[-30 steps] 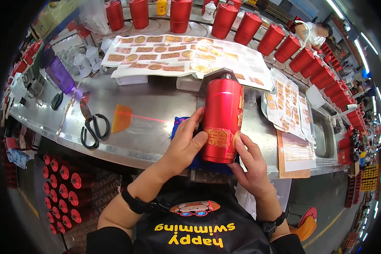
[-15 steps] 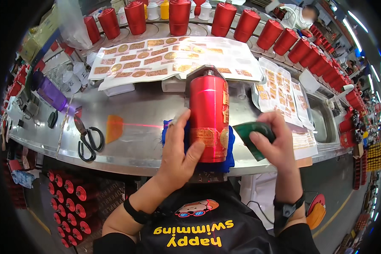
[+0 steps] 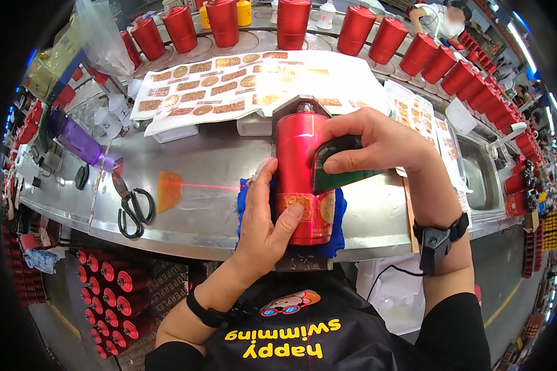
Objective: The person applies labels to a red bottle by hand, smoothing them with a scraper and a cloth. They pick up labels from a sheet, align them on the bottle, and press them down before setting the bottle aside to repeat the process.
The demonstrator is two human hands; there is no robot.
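Note:
A shiny red bottle [image 3: 295, 157] lies on a blue cloth [image 3: 336, 238] at the front of the steel table, its neck end toward a metal bracket [image 3: 284, 111]. Gold decals [image 3: 303, 206] show on its lower part. My left hand [image 3: 263, 216] grips the bottle's left side, with the thumb over a decal. In my right hand [image 3: 371, 145] is a dark green scraper [image 3: 346, 176], held between thumb and fingers. Its edge rests against the bottle's right side, just above the decal band. The fingers and scraper cover part of that side.
White sheets of gold decals [image 3: 229, 86] lie behind the bottle. Black-handled scissors [image 3: 133, 207], an orange scraper [image 3: 169, 191] and a purple bottle [image 3: 77, 139] are on the left. A sink [image 3: 479, 176] is at right. Red bottles [image 3: 294, 25] stand along a conveyor behind; a person [image 3: 442, 21] works beyond.
My right hand has swung left and up with the green scraper, from beside the bottle onto its right side. My left hand stays on the bottle. The red bottles behind have shifted right.

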